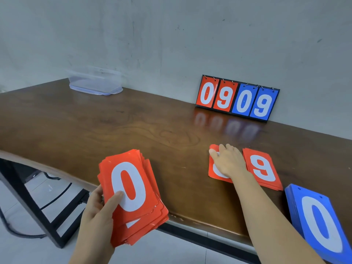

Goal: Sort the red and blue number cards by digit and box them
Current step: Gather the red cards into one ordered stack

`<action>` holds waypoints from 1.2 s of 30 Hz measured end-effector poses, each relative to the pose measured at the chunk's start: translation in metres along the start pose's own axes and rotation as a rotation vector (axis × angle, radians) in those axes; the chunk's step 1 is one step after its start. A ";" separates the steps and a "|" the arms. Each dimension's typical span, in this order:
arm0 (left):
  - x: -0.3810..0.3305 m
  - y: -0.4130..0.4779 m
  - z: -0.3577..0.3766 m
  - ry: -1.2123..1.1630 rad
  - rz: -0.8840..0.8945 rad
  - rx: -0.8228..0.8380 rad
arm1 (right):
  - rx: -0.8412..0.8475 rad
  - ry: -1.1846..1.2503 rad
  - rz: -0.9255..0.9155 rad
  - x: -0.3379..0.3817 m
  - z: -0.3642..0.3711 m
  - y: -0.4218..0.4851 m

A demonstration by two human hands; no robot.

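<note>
My left hand (97, 212) grips a thick stack of red number cards (133, 195) over the table's near edge; the top card shows a white 0. My right hand (227, 161) lies flat, fingers straight, on a red card (214, 172) on the table, hiding its digit. Just right of it sits a small pile of red 9 cards (263, 169). A stack of blue cards (320, 223) topped with a 0 rests at the near right corner. A clear plastic box (95, 80) stands upside down at the far left.
A flip scoreboard (236, 99) reading 0 9 0 9, two red and two blue panels, stands against the grey wall at the back. The brown wooden table (114, 126) has a black metal frame (38, 206) below its left end.
</note>
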State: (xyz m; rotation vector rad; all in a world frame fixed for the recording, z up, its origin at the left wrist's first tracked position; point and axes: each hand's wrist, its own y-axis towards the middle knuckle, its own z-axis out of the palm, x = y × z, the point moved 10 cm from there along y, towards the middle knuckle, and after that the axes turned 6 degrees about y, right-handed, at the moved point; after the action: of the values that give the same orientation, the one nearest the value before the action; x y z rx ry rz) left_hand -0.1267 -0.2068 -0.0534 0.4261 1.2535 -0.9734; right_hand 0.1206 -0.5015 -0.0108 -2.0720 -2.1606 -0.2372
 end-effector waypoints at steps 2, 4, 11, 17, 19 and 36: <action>0.002 0.001 0.000 -0.006 -0.008 0.011 | 0.029 0.009 -0.023 0.013 0.007 -0.015; 0.004 0.000 0.001 -0.023 -0.019 0.023 | 0.046 0.006 -0.056 0.027 0.013 -0.035; 0.011 -0.010 0.003 -0.076 -0.059 0.081 | 0.055 0.070 -0.148 0.077 0.019 -0.112; 0.015 -0.020 0.011 -0.080 -0.077 0.099 | 0.065 0.526 -0.165 0.100 0.017 -0.137; 0.015 -0.022 0.014 -0.081 -0.081 0.106 | -0.036 0.655 -0.132 0.082 0.000 -0.143; 0.015 -0.036 0.021 -0.033 -0.057 0.075 | -0.002 0.518 -0.360 0.137 0.009 -0.231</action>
State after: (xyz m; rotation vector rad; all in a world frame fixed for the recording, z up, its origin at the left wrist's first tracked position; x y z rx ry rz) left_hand -0.1429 -0.2481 -0.0527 0.4330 1.2072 -1.0740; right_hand -0.1164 -0.3752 0.0046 -1.3927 -2.1591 -0.7232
